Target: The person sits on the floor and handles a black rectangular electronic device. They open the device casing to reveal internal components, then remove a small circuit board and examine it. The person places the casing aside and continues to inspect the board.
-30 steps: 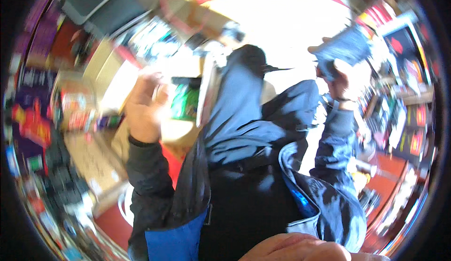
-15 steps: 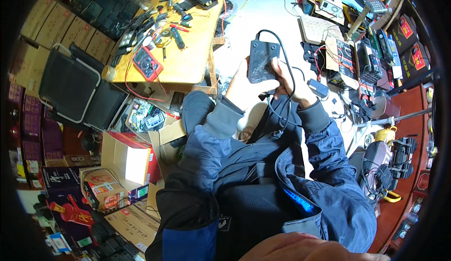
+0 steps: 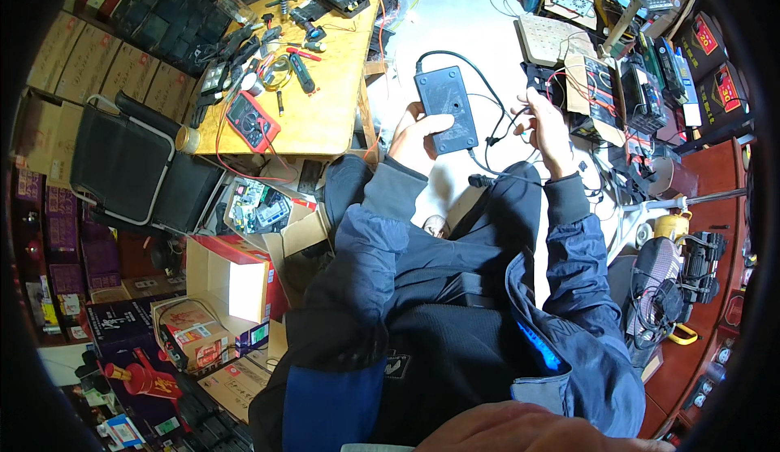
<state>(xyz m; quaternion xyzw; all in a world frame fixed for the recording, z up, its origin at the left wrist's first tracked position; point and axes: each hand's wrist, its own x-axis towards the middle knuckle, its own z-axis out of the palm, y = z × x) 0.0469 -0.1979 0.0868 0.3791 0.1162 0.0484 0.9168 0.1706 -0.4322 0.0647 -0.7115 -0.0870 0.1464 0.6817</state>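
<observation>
Both hands were busy: the left hand (image 3: pixel 416 136) grasped a black power adapter (image 3: pixel 446 108) beyond the lap; the right hand (image 3: pixel 548 131) seemed to pinch one of its black cords (image 3: pixel 447 52), though the fingertips were too small to be sure. A hard tug could have strained the cord joint; the dangling plug (image 3: pixel 481 180) could have snagged near the right knee (image 3: pixel 517 192).

Head-worn, the left of a side-by-side fisheye pair, the camera looks steeply down — upright and unmirrored — past the wearer's chest (image 3: pixel 455 354) and legs (image 3: pixel 510 208) to the left hand (image 3: pixel 418 136) and right hand (image 3: pixel 548 131) around mid-view. The chest lies close below the lens, the hands farther out, and the wide field bends straight edges toward a dark round rim, reaching the wooden tabletop (image 3: pixel 333 115) at upper left.
</observation>
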